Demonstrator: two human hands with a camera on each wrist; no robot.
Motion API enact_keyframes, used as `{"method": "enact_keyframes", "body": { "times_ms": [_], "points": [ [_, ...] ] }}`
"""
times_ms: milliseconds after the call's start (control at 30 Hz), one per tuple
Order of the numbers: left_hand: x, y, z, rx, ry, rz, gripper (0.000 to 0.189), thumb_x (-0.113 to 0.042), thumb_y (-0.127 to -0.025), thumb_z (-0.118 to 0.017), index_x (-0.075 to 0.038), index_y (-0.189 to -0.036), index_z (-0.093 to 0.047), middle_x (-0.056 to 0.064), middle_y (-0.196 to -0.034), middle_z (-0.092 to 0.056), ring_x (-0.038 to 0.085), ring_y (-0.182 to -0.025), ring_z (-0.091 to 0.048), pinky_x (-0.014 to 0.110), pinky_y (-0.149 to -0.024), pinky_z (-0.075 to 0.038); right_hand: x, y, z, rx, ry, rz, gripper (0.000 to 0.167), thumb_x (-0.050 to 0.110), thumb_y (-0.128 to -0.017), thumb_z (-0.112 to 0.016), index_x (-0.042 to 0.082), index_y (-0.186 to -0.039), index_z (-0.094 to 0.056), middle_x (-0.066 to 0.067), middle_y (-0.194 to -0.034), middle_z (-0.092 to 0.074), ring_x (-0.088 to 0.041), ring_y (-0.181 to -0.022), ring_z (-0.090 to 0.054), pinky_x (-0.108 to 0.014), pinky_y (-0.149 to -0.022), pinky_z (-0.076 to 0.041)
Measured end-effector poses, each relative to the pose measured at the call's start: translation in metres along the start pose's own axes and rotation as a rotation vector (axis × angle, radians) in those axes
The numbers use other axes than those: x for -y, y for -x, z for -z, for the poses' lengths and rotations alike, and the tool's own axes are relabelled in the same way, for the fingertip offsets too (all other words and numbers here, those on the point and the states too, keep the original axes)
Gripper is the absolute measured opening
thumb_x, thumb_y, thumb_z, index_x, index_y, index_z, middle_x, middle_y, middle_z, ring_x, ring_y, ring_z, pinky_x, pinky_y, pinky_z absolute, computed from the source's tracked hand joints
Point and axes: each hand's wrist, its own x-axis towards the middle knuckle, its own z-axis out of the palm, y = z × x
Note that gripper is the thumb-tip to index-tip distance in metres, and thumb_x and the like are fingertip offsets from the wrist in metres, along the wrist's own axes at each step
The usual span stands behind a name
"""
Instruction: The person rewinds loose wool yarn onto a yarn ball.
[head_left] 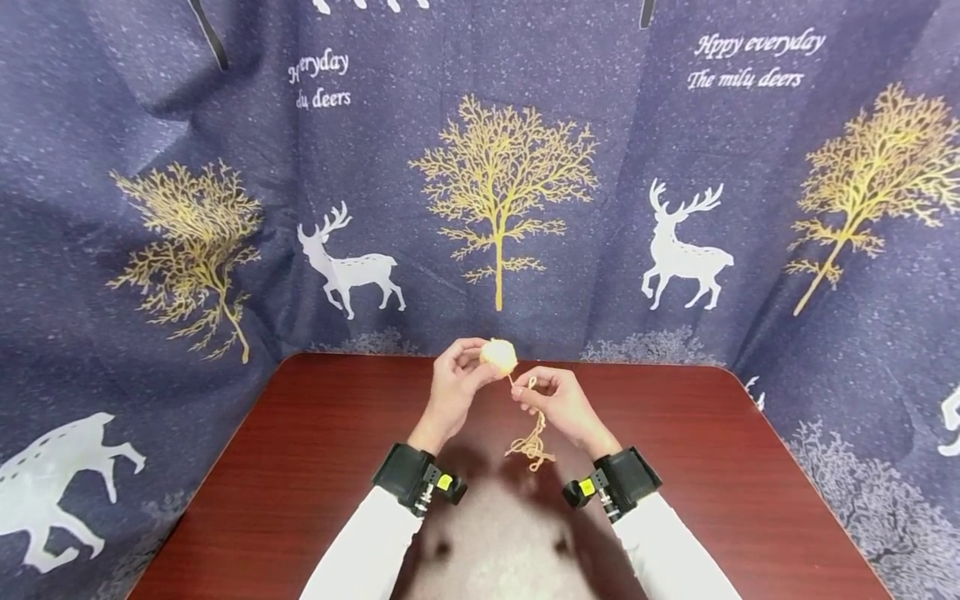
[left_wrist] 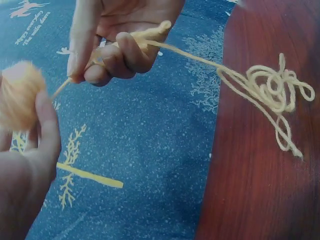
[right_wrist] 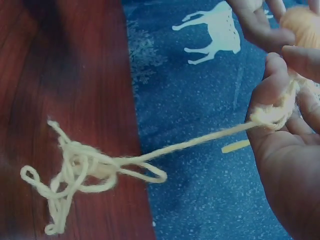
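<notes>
A pale yellow ball of yarn (head_left: 498, 356) is held up in the left hand (head_left: 454, 385), between thumb and fingers. From the ball a short taut strand runs to the right hand (head_left: 553, 402), which pinches it between thumb and forefinger. In the left wrist view, more yarn (left_wrist: 145, 37) is gathered under the right hand's curled fingers. A strand trails down from there to a loose tangle of yarn (right_wrist: 82, 167) with several loops. The hands are close together but apart, above the far part of the table.
The reddish-brown wooden table (head_left: 300, 467) has its far edge against a dark blue curtain (head_left: 465, 50) printed with deer and golden trees. Each wrist wears a black strap with a small camera (head_left: 442, 483).
</notes>
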Motion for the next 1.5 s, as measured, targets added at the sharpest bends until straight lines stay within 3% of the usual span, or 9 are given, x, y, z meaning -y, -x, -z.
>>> {"method": "enact_keyframes", "body": {
  "times_ms": [100,233,400,600,800,933,1067,1200,1500],
  "points": [
    [0.003,-0.003,0.0,-0.075,-0.146,-0.049,0.038,0.011,-0.08,-0.073,0.011,-0.116,-0.06,0.009,-0.099,-0.066,0.015,-0.088,-0.065,0.025,-0.076,-0.058,0.002,0.002,-0.003,0.009,0.026,0.018,0.011,0.004,-0.089,-0.076,-0.004,-0.096,-0.072,-0.02,-0.078,-0.066,-0.021,-0.064,-0.061,-0.025,-0.056,-0.053],
    [0.009,-0.003,0.004,-0.076,-0.458,-0.103,0.038,0.003,-0.077,-0.08,0.0,-0.113,-0.068,0.011,-0.099,-0.069,0.017,-0.087,-0.066,0.026,-0.076,-0.056,0.007,0.003,-0.002,0.024,0.053,0.035,0.01,0.003,-0.088,-0.076,-0.004,-0.095,-0.073,-0.026,-0.079,-0.066,-0.018,-0.061,-0.061,-0.025,-0.053,-0.052],
    [0.017,0.0,0.009,0.031,-0.744,-0.129,0.037,-0.006,-0.074,-0.085,-0.01,-0.108,-0.072,0.005,-0.097,-0.072,0.02,-0.091,-0.069,0.037,-0.081,-0.059,0.015,0.001,0.004,0.019,0.062,0.023,0.01,0.004,-0.088,-0.076,-0.002,-0.095,-0.073,-0.021,-0.078,-0.068,-0.018,-0.061,-0.06,-0.025,-0.049,-0.049],
    [0.02,0.002,0.014,0.258,-0.851,-0.051,0.033,-0.01,-0.073,-0.085,-0.01,-0.103,-0.072,0.003,-0.099,-0.072,0.022,-0.091,-0.069,0.042,-0.083,-0.058,0.012,-0.009,0.014,0.008,-0.115,-0.016,0.016,-0.002,-0.089,-0.07,-0.013,-0.1,-0.067,-0.012,-0.079,-0.07,-0.014,-0.065,-0.06,-0.024,-0.059,-0.052],
    [0.018,0.002,0.02,0.478,-0.664,0.057,0.033,0.001,-0.076,-0.082,-0.002,-0.107,-0.07,0.007,-0.099,-0.071,0.017,-0.089,-0.066,0.03,-0.079,-0.056,0.001,-0.014,0.021,0.002,-0.27,-0.076,0.016,-0.003,-0.09,-0.067,-0.012,-0.102,-0.064,-0.006,-0.081,-0.07,-0.012,-0.068,-0.06,-0.021,-0.061,-0.051],
    [0.015,0.001,0.023,0.524,-0.327,0.152,0.035,0.007,-0.08,-0.073,0.008,-0.114,-0.065,0.01,-0.105,-0.069,0.018,-0.094,-0.065,0.03,-0.081,-0.057,-0.005,-0.014,0.021,0.062,-0.25,-0.044,0.01,-0.001,-0.093,-0.067,-0.007,-0.102,-0.066,-0.005,-0.084,-0.07,-0.011,-0.069,-0.061,-0.021,-0.061,-0.052],
    [0.011,0.001,0.022,0.429,0.03,0.252,0.032,0.008,-0.084,-0.062,0.003,-0.115,-0.062,0.009,-0.111,-0.066,0.019,-0.1,-0.065,0.032,-0.086,-0.058,-0.008,-0.014,0.016,0.096,-0.29,-0.019,0.01,-0.004,-0.094,-0.064,0.002,-0.1,-0.069,-0.001,-0.084,-0.071,-0.01,-0.069,-0.062,-0.02,-0.061,-0.052],
    [0.01,-0.002,0.018,0.293,0.237,0.271,0.032,0.009,-0.086,-0.054,-0.005,-0.115,-0.058,0.01,-0.115,-0.063,0.019,-0.102,-0.064,0.031,-0.089,-0.057,-0.009,-0.014,0.01,0.055,-0.328,-0.054,0.015,-0.005,-0.094,-0.062,0.007,-0.097,-0.07,-0.001,-0.083,-0.07,-0.01,-0.069,-0.062,-0.019,-0.061,-0.052],
    [0.01,-0.01,0.008,-0.031,0.284,0.199,0.027,0.007,-0.09,-0.055,-0.002,-0.115,-0.053,0.014,-0.116,-0.061,0.02,-0.096,-0.068,0.032,-0.09,-0.057,-0.008,-0.005,0.001,0.029,-0.182,-0.055,0.016,-0.002,-0.091,-0.068,-0.014,-0.1,-0.064,-0.006,-0.081,-0.069,-0.011,-0.067,-0.06,-0.022,-0.06,-0.052]
  ]
}}
